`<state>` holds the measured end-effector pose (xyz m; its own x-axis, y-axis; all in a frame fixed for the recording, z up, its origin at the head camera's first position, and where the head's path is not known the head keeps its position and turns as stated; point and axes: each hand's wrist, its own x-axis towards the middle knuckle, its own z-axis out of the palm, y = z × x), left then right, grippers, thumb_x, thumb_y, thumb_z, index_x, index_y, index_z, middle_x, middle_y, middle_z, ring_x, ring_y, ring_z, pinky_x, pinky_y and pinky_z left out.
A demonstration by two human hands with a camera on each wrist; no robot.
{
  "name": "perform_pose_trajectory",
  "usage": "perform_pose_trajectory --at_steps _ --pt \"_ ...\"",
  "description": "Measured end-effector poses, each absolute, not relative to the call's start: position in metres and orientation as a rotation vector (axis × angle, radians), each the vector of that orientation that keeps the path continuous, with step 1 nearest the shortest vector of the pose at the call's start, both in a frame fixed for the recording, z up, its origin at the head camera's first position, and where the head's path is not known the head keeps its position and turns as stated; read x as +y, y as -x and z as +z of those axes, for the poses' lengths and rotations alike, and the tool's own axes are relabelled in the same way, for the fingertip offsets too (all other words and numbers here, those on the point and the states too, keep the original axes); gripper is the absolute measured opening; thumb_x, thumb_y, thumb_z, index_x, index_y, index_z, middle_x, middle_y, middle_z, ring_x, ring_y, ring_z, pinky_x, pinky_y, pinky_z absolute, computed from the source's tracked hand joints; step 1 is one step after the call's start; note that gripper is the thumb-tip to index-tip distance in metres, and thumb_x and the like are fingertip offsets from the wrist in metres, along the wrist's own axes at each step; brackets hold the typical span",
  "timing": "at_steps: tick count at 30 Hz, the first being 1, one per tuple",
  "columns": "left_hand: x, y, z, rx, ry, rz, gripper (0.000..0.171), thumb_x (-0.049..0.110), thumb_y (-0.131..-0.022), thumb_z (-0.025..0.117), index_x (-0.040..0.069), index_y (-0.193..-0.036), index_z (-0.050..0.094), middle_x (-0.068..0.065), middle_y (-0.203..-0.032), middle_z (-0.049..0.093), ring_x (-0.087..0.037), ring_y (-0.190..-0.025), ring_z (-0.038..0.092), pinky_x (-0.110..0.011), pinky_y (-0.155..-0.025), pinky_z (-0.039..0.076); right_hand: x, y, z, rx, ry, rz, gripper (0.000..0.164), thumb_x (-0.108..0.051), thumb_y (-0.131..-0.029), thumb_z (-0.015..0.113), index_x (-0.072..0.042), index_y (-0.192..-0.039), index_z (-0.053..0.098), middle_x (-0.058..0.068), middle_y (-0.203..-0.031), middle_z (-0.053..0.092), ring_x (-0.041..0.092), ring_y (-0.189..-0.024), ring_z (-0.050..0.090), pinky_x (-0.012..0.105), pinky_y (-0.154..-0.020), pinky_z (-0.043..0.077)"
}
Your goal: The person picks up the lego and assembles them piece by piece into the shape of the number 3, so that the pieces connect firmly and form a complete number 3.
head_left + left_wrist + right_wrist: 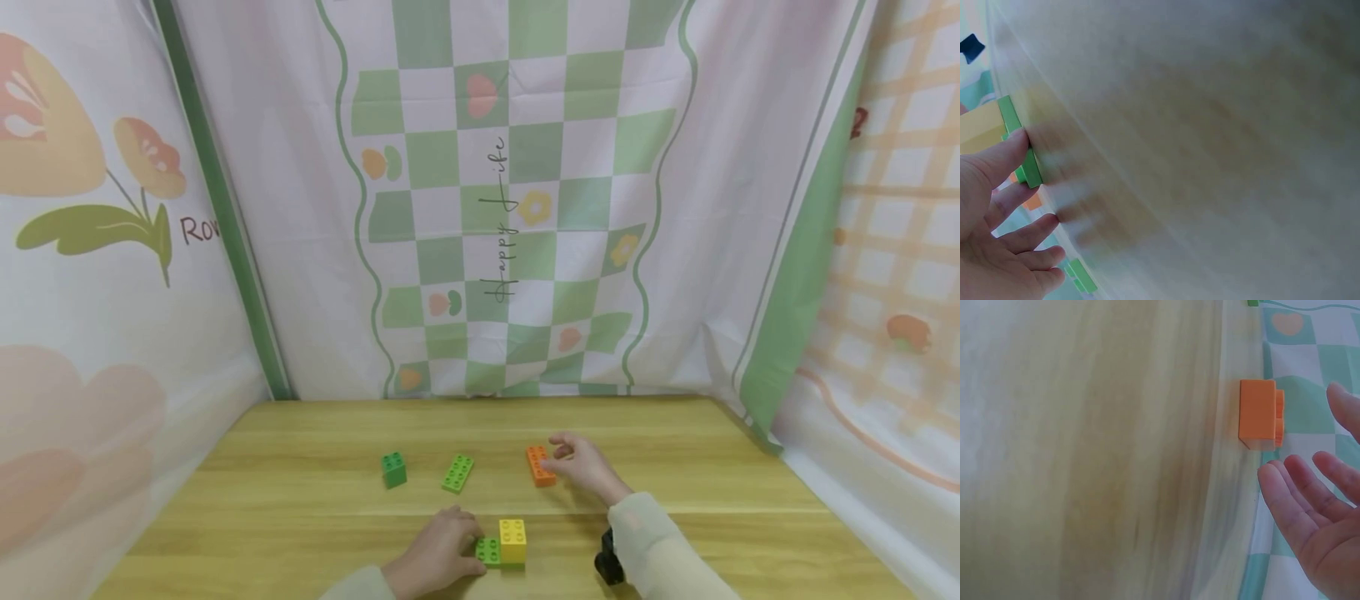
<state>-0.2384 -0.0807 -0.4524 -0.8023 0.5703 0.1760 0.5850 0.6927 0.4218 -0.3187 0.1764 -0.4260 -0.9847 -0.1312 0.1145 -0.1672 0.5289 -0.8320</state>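
Note:
My left hand pinches the left end of a light green building brick between thumb and index finger. A yellow brick stands on that brick's right end. In the left wrist view the thumb lies across the green brick, and the other fingers are spread apart from it. My right hand hovers just right of an orange brick at the back right. The right wrist view has a gap between its parted fingers and the orange brick.
Farther back on the wooden table are a dark green brick and a flat light green brick. A black object shows below the right sleeve. Patterned cloth hangs behind the table.

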Motion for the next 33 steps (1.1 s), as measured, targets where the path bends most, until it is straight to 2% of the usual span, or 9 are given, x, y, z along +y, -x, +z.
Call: perform_pose_trajectory --at_steps 5,17,33 --pt "-0.081 0.239 -0.453 -2.861 0.98 -0.728 0.03 0.029 -0.07 0.079 0.015 -0.095 0.068 0.01 -0.094 0.06 -0.01 -0.092 0.054 -0.028 -0.079 0.046 0.176 0.319 -0.428 -2.711 -0.289 1.501 0.053 -0.013 -0.08 0.072 0.009 -0.122 0.05 0.018 -0.101 0.057 0.025 -0.084 0.057 0.037 -0.066 0.051" --pt "-0.081 0.24 -0.453 -2.862 0.983 -0.718 0.032 0.03 -0.069 0.079 0.015 -0.096 0.068 0.011 -0.094 0.06 -0.007 -0.089 0.052 -0.025 -0.077 0.046 0.169 0.325 -0.434 -2.725 -0.271 1.5 0.056 -0.011 -0.077 0.074 0.01 -0.122 0.049 0.016 -0.096 0.058 0.023 -0.08 0.057 0.036 -0.064 0.051" --pt "-0.082 0.239 -0.453 -2.85 0.996 -0.734 0.03 0.029 -0.07 0.079 0.015 -0.095 0.069 0.012 -0.093 0.06 -0.006 -0.089 0.052 -0.025 -0.077 0.046 0.164 0.329 -0.438 -2.78 -0.234 1.448 0.061 -0.008 -0.075 0.075 0.012 -0.124 0.045 0.018 -0.1 0.058 0.024 -0.084 0.057 0.04 -0.072 0.049"
